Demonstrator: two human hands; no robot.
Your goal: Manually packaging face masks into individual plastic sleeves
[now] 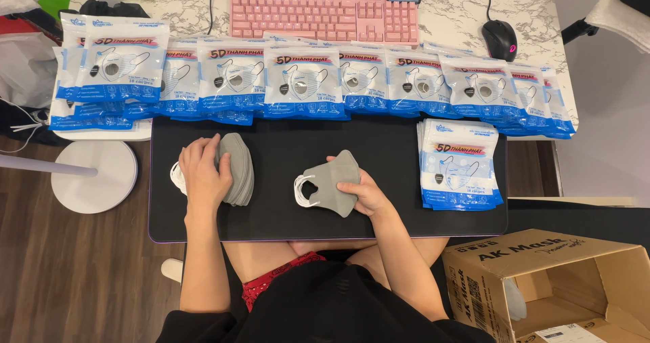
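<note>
My left hand rests flat on a stack of grey face masks with white ear loops, at the left of a black desk mat. My right hand holds a small bunch of grey masks near the mat's middle, their white loops hanging to the left. A pile of blue and white mask pouches lies at the mat's right side. A long overlapping row of the same filled pouches runs along the mat's far edge.
Behind the pouch row sit a pink keyboard and a black mouse on a marble-patterned desk. An open cardboard box stands on the floor at lower right. A white round stand base is at left.
</note>
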